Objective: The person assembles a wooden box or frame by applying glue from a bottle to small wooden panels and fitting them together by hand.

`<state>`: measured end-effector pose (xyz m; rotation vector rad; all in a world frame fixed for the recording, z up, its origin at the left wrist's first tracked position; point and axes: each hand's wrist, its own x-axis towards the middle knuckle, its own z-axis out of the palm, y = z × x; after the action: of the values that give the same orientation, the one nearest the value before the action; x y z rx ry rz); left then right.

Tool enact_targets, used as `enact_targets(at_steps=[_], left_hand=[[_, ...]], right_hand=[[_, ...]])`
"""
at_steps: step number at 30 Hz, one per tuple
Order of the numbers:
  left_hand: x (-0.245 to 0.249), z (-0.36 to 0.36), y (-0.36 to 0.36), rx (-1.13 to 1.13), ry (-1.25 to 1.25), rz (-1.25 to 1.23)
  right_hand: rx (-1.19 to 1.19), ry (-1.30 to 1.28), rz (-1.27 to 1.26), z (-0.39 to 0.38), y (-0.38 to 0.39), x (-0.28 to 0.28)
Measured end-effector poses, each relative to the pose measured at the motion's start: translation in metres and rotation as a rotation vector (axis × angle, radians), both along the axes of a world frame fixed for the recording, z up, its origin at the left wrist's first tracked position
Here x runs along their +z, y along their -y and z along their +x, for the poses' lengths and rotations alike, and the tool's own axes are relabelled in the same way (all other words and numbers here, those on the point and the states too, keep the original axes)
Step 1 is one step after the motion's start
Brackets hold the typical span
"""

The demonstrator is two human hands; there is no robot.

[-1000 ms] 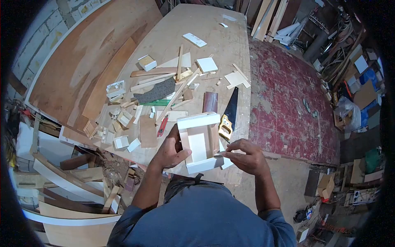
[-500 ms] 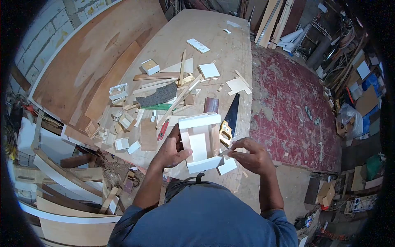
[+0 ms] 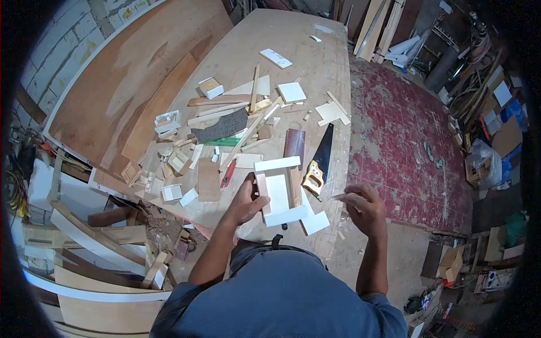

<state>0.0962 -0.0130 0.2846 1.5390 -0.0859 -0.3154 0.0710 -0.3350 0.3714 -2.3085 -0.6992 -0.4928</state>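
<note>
My left hand [image 3: 248, 201] is closed on the left side of a small open wooden frame [image 3: 280, 217] with white end pieces. The frame is tilted over the near edge of the workbench [image 3: 315, 67]. To its right, off the bench edge, my right hand [image 3: 365, 207] pinches a small thin piece [image 3: 340, 196], too small to make out clearly. A handsaw with a yellow handle [image 3: 313, 177] lies between the frame and my right hand. White offcuts [image 3: 315, 223] rest just beside the frame.
Wood scraps, a dark grey sanding sheet [image 3: 221, 127] and a red cutter [image 3: 229, 173] lie across the bench. A large board [image 3: 112, 96] leans at the left. Boards and frames crowd the lower left. Clutter lines the right side of the red floor [image 3: 389, 141].
My right hand has moved right, away from the frame, with the thin piece in its fingers. The frame has shifted slightly right and up with my left hand.
</note>
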Motion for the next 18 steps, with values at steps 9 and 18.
enact_targets(at_steps=[9,18], left_hand=[[-0.206,-0.050,0.030,0.381,-0.224,0.013],[-0.251,-0.055,0.025,0.612,-0.479,-0.122]], right_hand=[[-0.216,-0.242,0.173,-0.031,0.019,-0.077],[-0.208,-0.271,0.137,-0.033,0.027,-0.082]])
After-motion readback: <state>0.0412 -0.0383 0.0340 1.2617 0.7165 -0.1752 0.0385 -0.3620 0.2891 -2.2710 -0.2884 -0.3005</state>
